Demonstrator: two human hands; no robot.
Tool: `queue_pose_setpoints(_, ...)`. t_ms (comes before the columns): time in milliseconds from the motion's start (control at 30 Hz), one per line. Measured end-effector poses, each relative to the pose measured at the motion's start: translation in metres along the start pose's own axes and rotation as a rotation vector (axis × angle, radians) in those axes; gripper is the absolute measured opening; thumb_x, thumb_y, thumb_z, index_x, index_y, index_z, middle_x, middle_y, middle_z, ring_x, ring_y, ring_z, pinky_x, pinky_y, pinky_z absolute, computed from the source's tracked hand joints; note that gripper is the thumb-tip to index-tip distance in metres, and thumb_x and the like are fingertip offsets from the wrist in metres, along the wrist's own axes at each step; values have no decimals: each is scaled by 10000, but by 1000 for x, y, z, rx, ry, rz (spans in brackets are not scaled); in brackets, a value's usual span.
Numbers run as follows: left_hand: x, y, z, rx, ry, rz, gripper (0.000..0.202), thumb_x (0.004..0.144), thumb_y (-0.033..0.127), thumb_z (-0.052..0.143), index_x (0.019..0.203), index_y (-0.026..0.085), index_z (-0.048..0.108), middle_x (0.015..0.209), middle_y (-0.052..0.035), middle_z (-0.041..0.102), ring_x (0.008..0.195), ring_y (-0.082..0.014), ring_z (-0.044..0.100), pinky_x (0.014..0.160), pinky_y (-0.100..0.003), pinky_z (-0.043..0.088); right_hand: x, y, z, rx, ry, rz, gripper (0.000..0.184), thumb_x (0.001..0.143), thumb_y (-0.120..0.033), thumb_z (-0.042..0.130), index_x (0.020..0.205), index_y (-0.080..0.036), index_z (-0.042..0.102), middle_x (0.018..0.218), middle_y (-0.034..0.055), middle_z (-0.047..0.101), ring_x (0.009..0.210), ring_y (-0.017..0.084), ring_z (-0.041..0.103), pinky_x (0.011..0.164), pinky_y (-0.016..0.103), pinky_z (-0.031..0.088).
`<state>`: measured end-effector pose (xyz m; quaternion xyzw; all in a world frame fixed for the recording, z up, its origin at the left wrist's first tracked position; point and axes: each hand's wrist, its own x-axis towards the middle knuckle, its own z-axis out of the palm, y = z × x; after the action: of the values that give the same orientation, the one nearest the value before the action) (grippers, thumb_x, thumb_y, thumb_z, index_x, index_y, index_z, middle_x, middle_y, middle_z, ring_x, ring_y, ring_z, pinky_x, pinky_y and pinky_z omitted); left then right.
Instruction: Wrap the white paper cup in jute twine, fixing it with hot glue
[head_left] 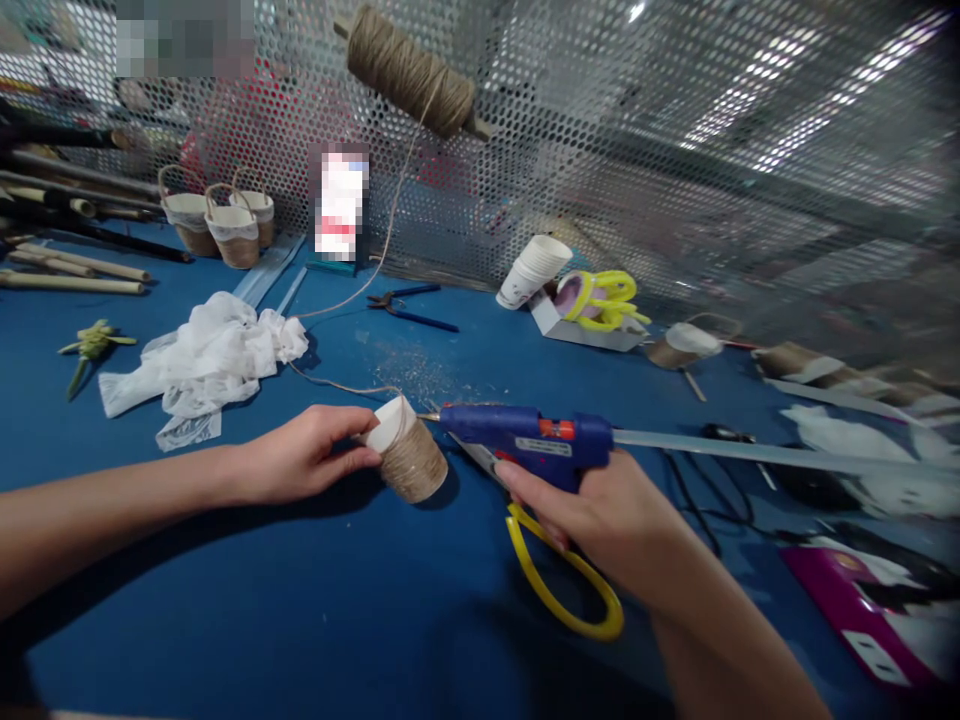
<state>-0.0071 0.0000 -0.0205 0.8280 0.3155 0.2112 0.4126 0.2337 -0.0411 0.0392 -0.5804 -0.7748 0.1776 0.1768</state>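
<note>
Nearest the camera in the head view, bare forearms reach in from the lower right and the left edge over a smooth blue tabletop (322, 610). At the centre of the frame sits the small cup (412, 465), tilted, its mouth facing upper left. Coarse tan twine wraps its tapering side in close, slightly fuzzy rows; the inside is plain white.

The left hand (322, 455) pinches the cup's rim between thumb and fingers. The right hand (592, 515) is curled round the grip of a blue plastic glue gun (502, 430), with yellow-handled scissors (611, 625) hanging below the palm. Its metal nozzle points at the rim; whether they touch I cannot tell. A long translucent glue stick (705, 447) juts from its rear toward the right edge.

Twine also fills a thick spool (409, 70) at upper centre, before a perforated metal screen (637, 170). Crumpled, sheer white lace (210, 350) lies left of centre. Three twine-covered baskets (234, 250) with looped handles and lacy rims stand at upper left.
</note>
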Motion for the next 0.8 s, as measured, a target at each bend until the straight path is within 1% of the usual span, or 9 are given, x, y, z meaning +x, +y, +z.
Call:
queue_pose_setpoints(33,0,0,0,3,-2,1,197,841,251,410,887,99,527,823,-57,575,752,-146,527,685,-249,416,1,-1,0,50,-46,55,385,760,-349,497,401,-225,432,315,-46,420,303,91,417,354,218,377)
queue_pose_setpoints(100,0,0,0,7,-4,3,191,841,246,409,873,99,526,809,-56,574,738,-144,526,676,-250,418,1,-3,1,175,-129,194,357,759,-392,480,447,-225,436,323,-47,409,310,102,413,348,230,374)
queue_pose_setpoints(167,-1,1,0,7,-4,7,189,841,247,409,870,100,526,808,-58,574,734,-145,526,674,-253,419,0,-3,2,261,-138,302,298,725,-423,509,511,-221,463,338,-52,402,320,108,401,348,241,367)
queue_pose_setpoints(200,-1,1,0,7,-5,8,189,840,247,410,872,101,526,813,-60,577,738,-147,528,678,-257,420,0,-4,2,276,-126,325,276,710,-427,522,535,-219,472,349,-53,405,325,108,398,346,242,362)
queue_pose_setpoints(267,-1,1,1,6,-3,7,189,839,245,413,883,103,528,828,-65,582,752,-152,532,691,-265,420,-1,-5,2,284,-102,349,253,694,-416,531,546,-218,477,364,-50,406,328,104,385,333,240,351)
queue_pose_setpoints(367,-1,2,0,2,-3,4,187,837,237,414,896,103,530,843,-70,587,767,-156,535,703,-271,420,-2,-7,1,298,-83,336,245,685,-393,520,520,-221,463,365,-48,395,319,99,370,317,239,339)
queue_pose_setpoints(467,0,2,0,-4,-5,5,187,837,234,412,905,104,527,849,-69,584,773,-156,533,702,-268,419,-2,-5,2,291,-112,331,264,687,-411,523,518,-216,468,355,-52,391,317,99,375,327,239,342)
queue_pose_setpoints(567,0,2,-1,2,-10,3,187,838,241,407,872,102,527,814,-62,575,745,-152,526,676,-261,418,-3,-1,3,287,-142,346,276,697,-427,528,535,-212,468,362,-57,393,331,100,382,349,240,349)
queue_pose_setpoints(800,0,2,-1,-1,-10,-4,172,839,244,406,839,110,515,784,-49,559,723,-140,516,661,-248,412,-4,-2,3,340,-154,370,260,712,-427,528,561,-224,470,391,-55,405,352,95,381,352,227,344)
